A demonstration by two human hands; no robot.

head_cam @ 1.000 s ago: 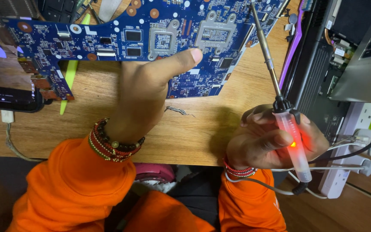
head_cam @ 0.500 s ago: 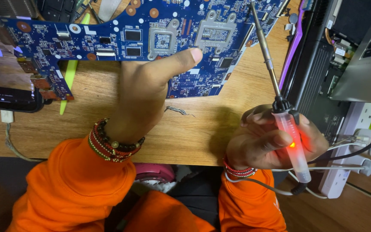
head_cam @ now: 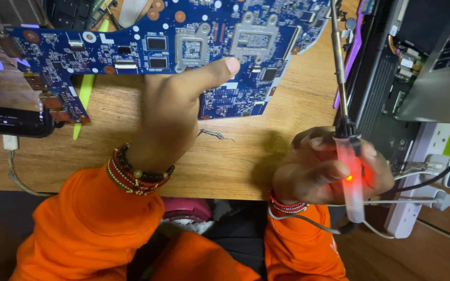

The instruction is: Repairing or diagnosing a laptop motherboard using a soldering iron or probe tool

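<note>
At nine o'clock I see a black phone (head_cam: 9, 120) on the wooden table (head_cam: 131, 161), a cable running down from it, and a yellow-green stick (head_cam: 85, 99) lying under the edge of the board. The blue board (head_cam: 131, 49) lies flat across the top, from ten o'clock to one o'clock, chips up.

My left hand (head_cam: 170, 117) sits at the middle — fingers mostly folded under, thumb stretched out to one o'clock with its tip pressing on the board's lower part. It pins the board, it does not grip it. A small scrap of wire (head_cam: 214, 134) lies on the table just beside that hand, at four o'clock from it.

My right hand (head_cam: 324, 169) at four o'clock is closed around the translucent handle of the iron (head_cam: 347, 151), its red lamp lit; the shaft points up to twelve o'clock, tip out of frame, beside the dismantled laptop (head_cam: 417, 67). A white power strip (head_cam: 417, 182) lies farther right.

I judge this as the pause before soldering — board steadied, iron hot but held away. The next move calls for bringing the tip down on one joint without touching neighbouring parts or my thumb.
</note>
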